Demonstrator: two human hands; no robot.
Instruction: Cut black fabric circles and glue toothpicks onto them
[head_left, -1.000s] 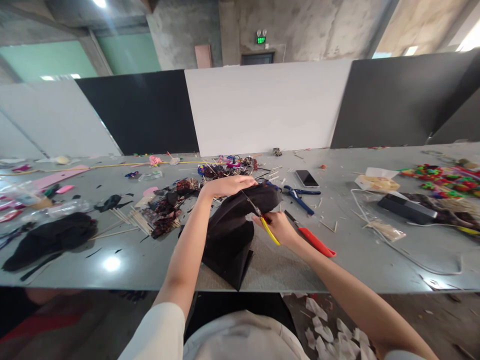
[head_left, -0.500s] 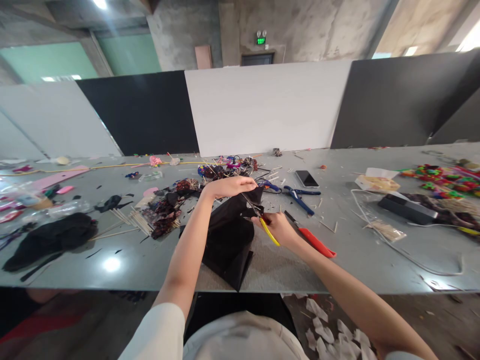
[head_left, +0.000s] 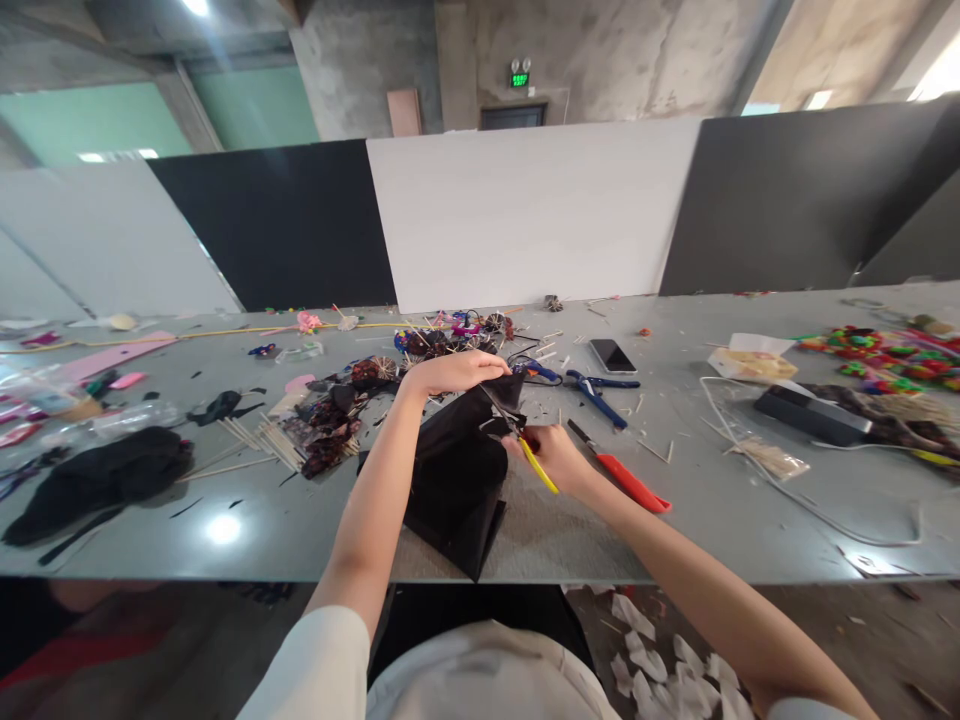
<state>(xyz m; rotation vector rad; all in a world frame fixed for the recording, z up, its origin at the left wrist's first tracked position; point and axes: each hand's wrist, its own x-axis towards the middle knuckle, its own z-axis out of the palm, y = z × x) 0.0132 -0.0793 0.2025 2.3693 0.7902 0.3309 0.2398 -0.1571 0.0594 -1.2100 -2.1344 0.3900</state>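
A piece of black fabric (head_left: pixel 457 470) lies on the table in front of me, its near corner reaching the table edge. My left hand (head_left: pixel 466 371) is closed on its upper edge, fingers pointing right. In my right hand (head_left: pixel 553 456) is a pair of scissors (head_left: pixel 538 465) with yellow handles; the blades point up and left against the fabric's right edge. How far the blades are spread I cannot tell. Right of that hand lies a red-handled tool (head_left: pixel 634 482) with a dark blade. Blue-handled pliers (head_left: pixel 596 398) rest behind it.
A phone (head_left: pixel 612 356) lies at the back right. Thin wooden sticks (head_left: pixel 268 443) and dark patterned scraps (head_left: pixel 326 430) are left of the fabric. Farther left is black cloth (head_left: pixel 105 480). A dark box (head_left: pixel 814 414) and white cable (head_left: pixel 825 520) are on the right. Panels (head_left: pixel 532 215) stand behind the table.
Almost nothing differs. The scissors and my right hand have shifted very slightly at the fabric's edge; my left hand keeps its grip in the same place.
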